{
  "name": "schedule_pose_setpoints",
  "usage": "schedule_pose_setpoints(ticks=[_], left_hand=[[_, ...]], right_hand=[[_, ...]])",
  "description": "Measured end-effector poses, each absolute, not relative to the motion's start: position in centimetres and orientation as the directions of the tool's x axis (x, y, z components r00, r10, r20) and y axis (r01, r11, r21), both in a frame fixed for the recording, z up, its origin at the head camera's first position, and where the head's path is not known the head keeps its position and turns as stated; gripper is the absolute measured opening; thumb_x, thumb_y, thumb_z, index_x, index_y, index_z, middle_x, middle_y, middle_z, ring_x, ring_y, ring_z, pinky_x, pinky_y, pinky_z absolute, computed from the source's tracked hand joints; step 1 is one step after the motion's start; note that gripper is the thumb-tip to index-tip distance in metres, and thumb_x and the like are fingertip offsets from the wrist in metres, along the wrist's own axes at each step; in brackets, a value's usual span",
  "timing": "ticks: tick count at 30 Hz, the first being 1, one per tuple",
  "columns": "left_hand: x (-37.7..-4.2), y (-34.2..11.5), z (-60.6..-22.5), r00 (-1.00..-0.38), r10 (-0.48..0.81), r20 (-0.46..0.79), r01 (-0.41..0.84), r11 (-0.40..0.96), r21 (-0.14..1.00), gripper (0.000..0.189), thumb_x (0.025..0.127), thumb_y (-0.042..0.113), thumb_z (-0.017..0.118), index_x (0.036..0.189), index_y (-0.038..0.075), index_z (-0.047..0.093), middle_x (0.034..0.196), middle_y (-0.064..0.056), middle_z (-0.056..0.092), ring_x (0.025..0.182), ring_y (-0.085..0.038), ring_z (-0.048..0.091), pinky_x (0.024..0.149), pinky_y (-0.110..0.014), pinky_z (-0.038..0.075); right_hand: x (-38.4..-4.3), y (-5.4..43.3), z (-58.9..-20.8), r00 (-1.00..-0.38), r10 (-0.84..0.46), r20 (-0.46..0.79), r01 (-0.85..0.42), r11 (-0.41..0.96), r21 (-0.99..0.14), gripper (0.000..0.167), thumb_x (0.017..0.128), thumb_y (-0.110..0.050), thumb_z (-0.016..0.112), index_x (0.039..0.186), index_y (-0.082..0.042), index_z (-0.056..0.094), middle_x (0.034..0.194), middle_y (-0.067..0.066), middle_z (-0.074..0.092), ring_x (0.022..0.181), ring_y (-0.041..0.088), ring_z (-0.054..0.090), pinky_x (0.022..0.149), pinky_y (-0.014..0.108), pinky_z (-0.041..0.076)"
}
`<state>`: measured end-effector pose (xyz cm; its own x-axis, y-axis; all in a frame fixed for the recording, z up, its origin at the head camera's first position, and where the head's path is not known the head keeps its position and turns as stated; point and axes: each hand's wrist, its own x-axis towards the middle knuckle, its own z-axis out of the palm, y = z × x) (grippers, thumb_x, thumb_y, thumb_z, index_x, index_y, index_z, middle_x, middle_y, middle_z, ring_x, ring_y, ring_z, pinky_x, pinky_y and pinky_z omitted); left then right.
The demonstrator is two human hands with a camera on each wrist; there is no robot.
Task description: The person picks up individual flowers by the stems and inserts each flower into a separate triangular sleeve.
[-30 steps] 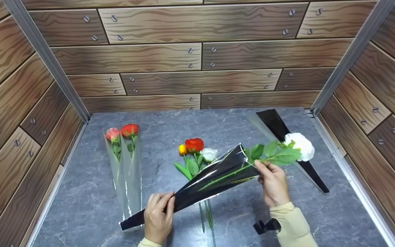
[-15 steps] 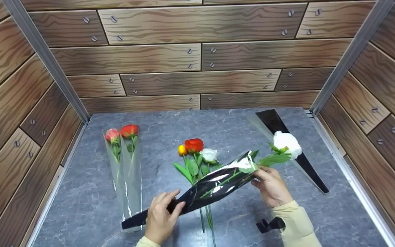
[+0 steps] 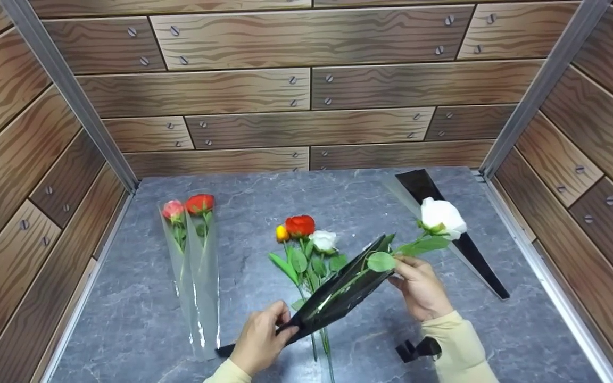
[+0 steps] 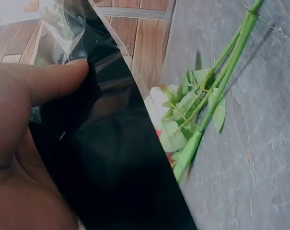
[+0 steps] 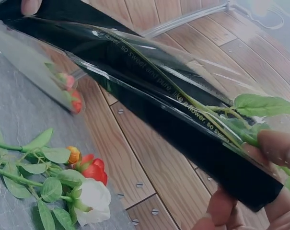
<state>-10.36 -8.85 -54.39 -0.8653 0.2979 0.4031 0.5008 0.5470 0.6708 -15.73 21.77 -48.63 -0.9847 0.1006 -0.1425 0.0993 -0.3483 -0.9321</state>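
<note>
Left hand (image 3: 263, 338): thumb and fingers pinch the narrow lower part of a black-backed sleeve (image 3: 333, 306), the tail end jutting out past the hand. Right hand (image 3: 421, 287): thumb and fingers close together at the sleeve's mouth, gripping the stem of a large white flower (image 3: 441, 217); fingers also lie behind the black edge.

Sleeve is held slanting above the grey marbled tabletop (image 3: 253, 197), mouth up and to the right. Clear front carries pale lettering, "like a flower, so sweet". Stem runs inside; bloom sits wholly outside, beyond the mouth. A round leaf (image 3: 381, 261) shows at the opening.

Beneath and behind the sleeve lie loose stems: red flower (image 3: 300, 226), yellow bud (image 3: 282, 233), smaller white flower (image 3: 323, 241), heads close together. Far right, a second black sleeve (image 3: 481, 266) lies flat; the large bloom overlaps it from above, contact unclear. At left, a pink flower (image 3: 172, 209) and another red flower (image 3: 200, 203) lie side by side in clear sleeves (image 3: 205, 298). Plank-patterned panels (image 3: 253, 88) surround the table.
</note>
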Motion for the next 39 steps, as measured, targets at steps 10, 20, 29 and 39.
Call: schedule_pose_setpoints(ticks=[10,20,29,39], left_hand=[[-10.3,-8.5,-53.9,-0.843,0.329,0.425,0.538,0.499,0.680,0.027,0.078,0.010,0.079,0.098,0.017,0.062,0.082,0.007,0.069,0.071,-0.006,0.062,0.061,-0.027,0.050],[-10.6,-8.2,-53.8,-0.852,0.326,0.409,0.522,0.480,0.705,0.024,0.075,0.010,0.080,0.092,0.019,0.066,0.077,0.010,0.068,0.067,-0.003,0.061,0.059,-0.024,0.049],[-11.2,-9.2,-55.4,-0.918,0.264,0.296,0.381,0.377,0.845,0.017,0.076,0.018,0.081,0.086,0.018,0.067,0.074,0.012,0.069,0.068,-0.004,0.061,0.066,-0.024,0.047],[-11.1,-9.4,-55.1,-0.957,0.215,0.196,0.255,0.299,0.920,0.016,0.075,0.006,0.080,0.084,0.007,0.066,0.072,-0.001,0.070,0.064,-0.007,0.060,0.064,-0.022,0.047]], right_hand=[[-15.6,21.6,-48.4,-0.989,0.115,-0.090,0.037,-0.402,-0.915,0.012,0.091,0.002,0.058,0.087,-0.001,0.069,0.088,0.005,0.062,0.080,0.015,0.060,0.080,0.032,0.049],[-15.6,21.8,-48.1,-0.985,0.091,-0.148,0.110,-0.331,-0.937,0.007,0.090,0.002,0.058,0.091,0.002,0.066,0.090,0.007,0.060,0.076,0.016,0.058,0.075,0.030,0.046],[-14.6,23.4,-47.8,-0.997,-0.059,-0.044,0.064,-0.382,-0.922,0.021,0.098,-0.011,0.052,0.101,-0.003,0.071,0.107,0.006,0.069,0.101,0.018,0.061,0.091,0.038,0.043],[-15.0,28.0,-47.3,-0.992,0.090,-0.086,0.060,-0.254,-0.965,0.029,0.097,-0.011,0.056,0.124,0.000,0.053,0.116,0.004,0.064,0.107,0.025,0.060,0.089,0.038,0.045]])
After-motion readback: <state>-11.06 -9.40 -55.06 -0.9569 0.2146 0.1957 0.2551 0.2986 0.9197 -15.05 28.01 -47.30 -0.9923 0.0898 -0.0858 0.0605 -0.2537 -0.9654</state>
